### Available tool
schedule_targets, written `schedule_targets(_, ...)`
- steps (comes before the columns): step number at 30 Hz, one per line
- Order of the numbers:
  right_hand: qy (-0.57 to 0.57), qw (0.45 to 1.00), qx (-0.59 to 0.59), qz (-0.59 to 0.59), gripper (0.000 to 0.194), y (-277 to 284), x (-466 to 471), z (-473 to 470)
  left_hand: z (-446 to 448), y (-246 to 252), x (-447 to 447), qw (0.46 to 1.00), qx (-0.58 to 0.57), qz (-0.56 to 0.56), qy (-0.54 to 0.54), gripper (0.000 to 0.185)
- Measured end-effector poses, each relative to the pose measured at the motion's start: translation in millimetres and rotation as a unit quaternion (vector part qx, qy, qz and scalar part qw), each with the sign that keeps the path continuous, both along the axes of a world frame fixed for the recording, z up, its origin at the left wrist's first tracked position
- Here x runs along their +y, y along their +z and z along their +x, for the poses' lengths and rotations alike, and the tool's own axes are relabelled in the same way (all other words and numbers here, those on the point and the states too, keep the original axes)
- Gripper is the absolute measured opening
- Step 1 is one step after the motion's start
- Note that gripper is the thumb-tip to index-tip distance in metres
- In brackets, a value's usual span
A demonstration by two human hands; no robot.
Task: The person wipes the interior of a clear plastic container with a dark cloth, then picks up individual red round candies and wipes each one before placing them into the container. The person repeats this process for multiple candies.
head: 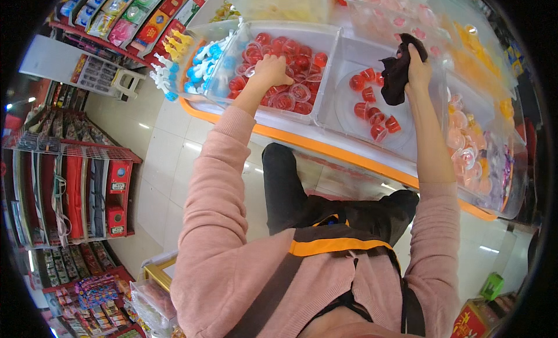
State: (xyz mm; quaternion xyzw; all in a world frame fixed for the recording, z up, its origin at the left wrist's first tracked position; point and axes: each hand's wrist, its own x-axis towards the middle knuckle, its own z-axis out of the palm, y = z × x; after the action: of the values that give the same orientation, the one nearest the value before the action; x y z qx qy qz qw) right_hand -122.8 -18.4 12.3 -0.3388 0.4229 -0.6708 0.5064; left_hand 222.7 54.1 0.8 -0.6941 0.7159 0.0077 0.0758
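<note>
My left hand (271, 72) reaches into a clear plastic bin (328, 72) filled with red jelly cups (301, 91). Its fingers are spread over the cups and bend down among them; whether one is gripped is hidden. My right hand (419, 69) holds a crumpled dark cloth (396, 78) above the neighbouring compartment (348, 58). Below the cloth, several loose red jelly cups (370, 113) lie scattered on that compartment's pale bottom, some on their sides.
More bins stand around: blue-and-white figure-shaped packs (205, 61) at left, a yellow-filled bin (279, 6) behind, peach-coloured cups (468, 141) at right. An orange-edged counter (305, 141) crosses before my knees. Store shelves (74, 189) and a white stool (128, 82) stand left.
</note>
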Motion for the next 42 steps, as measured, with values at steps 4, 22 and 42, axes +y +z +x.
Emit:
schedule_targets(4, -0.003, 1.0, -0.015, 0.011, 0.023, -4.4, -0.5, 0.0, -9.8, -6.5, 7.8, 0.995, 0.064, -0.044, 0.062, 0.061)
schedule_targets(22, 0.089, 0.992, -0.068, -0.052, 0.031, 8.3, 14.5, 13.3, -58.0, 53.7, -32.6, 0.573, 0.799, 0.002, 0.184, 0.018)
schedule_targets(42, -0.082, 0.955, 0.263, -0.112, 0.028, 16.6, 12.8, 0.3, -201.1, 11.0, -52.5, 0.469, 0.858, 0.204, 0.056, 0.035)
